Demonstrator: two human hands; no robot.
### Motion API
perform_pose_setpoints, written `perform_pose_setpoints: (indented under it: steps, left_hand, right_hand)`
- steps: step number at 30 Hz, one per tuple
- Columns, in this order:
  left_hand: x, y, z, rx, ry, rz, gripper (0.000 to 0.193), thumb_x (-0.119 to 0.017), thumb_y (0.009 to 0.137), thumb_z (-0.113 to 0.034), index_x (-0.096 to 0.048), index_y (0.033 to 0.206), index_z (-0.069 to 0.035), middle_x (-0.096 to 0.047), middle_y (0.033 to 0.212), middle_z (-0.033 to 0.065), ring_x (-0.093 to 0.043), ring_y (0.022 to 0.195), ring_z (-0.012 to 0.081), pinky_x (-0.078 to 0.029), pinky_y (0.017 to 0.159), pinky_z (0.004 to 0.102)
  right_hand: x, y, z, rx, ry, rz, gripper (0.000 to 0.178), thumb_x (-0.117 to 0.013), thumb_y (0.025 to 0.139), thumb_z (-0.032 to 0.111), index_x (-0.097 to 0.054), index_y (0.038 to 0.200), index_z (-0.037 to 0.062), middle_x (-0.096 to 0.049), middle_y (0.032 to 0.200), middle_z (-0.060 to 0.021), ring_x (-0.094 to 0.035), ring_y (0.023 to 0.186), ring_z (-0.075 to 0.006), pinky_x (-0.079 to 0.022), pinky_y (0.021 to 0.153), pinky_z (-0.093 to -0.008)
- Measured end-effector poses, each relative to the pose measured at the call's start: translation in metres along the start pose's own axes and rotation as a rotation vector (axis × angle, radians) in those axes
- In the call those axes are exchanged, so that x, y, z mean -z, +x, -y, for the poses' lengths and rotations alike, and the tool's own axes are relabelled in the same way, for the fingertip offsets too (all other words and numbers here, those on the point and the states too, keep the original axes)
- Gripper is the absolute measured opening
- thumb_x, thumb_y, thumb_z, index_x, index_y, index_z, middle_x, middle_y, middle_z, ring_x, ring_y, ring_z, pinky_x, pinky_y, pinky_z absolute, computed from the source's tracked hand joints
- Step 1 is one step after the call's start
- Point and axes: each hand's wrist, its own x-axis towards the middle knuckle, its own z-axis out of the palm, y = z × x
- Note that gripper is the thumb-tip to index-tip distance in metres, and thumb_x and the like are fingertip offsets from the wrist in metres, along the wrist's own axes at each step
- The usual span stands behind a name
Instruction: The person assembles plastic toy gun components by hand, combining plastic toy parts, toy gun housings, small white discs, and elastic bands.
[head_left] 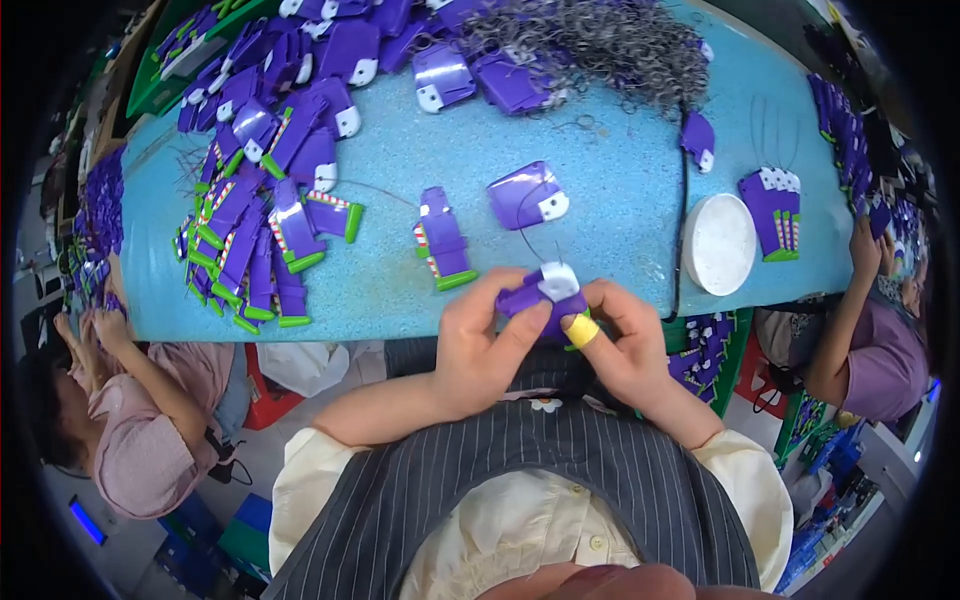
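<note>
Both hands are closed around a small purple plastic figure part with a white end, held just over the table's near edge. My left hand pinches its left side between thumb and fingers. On its other side, my right hand grips with a thumb wrapped in yellow tape. A thin dark wire rises from the white end, and a bit of green shows below. Just beyond lie a flat purple piece with a white corner and a purple leg piece with a green foot.
Purple leg pieces pile up at left on the blue table, with white-cornered pieces behind. A tangle of dark wires is at the back. At right are a white round dish and wired figures. People sit on both sides.
</note>
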Motion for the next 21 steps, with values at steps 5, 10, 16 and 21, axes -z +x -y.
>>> perform_pose_setpoints:
  steps: [5,10,16,21]
  left_hand:
    - [-0.015,0.019,-0.029,-0.505,0.866,0.235,0.044,-0.067,0.078,-0.018,-0.044,0.11,0.003,-0.046,0.111,0.0204,-0.045,0.104,0.0343,-0.036,0.09,0.0396]
    - [0.003,0.055,-0.028,-0.528,1.494,0.086,0.051,-0.068,0.074,-0.018,-0.044,0.113,0.006,-0.048,0.114,0.0204,-0.046,0.105,0.0356,-0.037,0.088,0.044]
    - [0.02,0.073,-0.031,-0.52,1.564,0.101,0.033,-0.06,0.078,-0.01,-0.051,0.108,0.004,-0.059,0.097,0.019,-0.055,0.089,0.0321,-0.042,0.081,0.0393]
    - [0.038,0.046,-0.043,0.071,0.455,0.124,0.029,-0.046,0.093,-0.014,-0.051,0.113,0.006,-0.059,0.108,0.0182,-0.058,0.095,0.0294,-0.045,0.083,0.0349]
  right_hand:
    - [0.035,-0.017,0.02,0.246,-0.24,-0.186,0.021,-0.059,0.082,0.004,-0.053,0.101,-0.002,-0.056,0.086,-0.0073,-0.053,0.071,-0.0135,-0.04,0.06,-0.0241]
    - [0.163,0.004,0.022,0.254,-0.334,-0.794,0.023,-0.06,0.083,0.007,-0.055,0.104,-0.0012,-0.057,0.09,-0.0015,-0.051,0.076,-0.0098,-0.042,0.064,-0.0248]
    - [0.2,0.024,-0.037,0.299,-1.022,-0.782,0.022,-0.065,0.074,0.008,-0.061,0.095,0.0021,-0.057,0.088,-0.0132,-0.052,0.084,-0.0263,-0.042,0.074,-0.0344]
    - [0.194,0.022,-0.037,0.278,-1.195,-0.977,0.029,-0.066,0.072,0.011,-0.059,0.099,0.0017,-0.055,0.099,-0.0147,-0.05,0.095,-0.0307,-0.04,0.083,-0.0389]
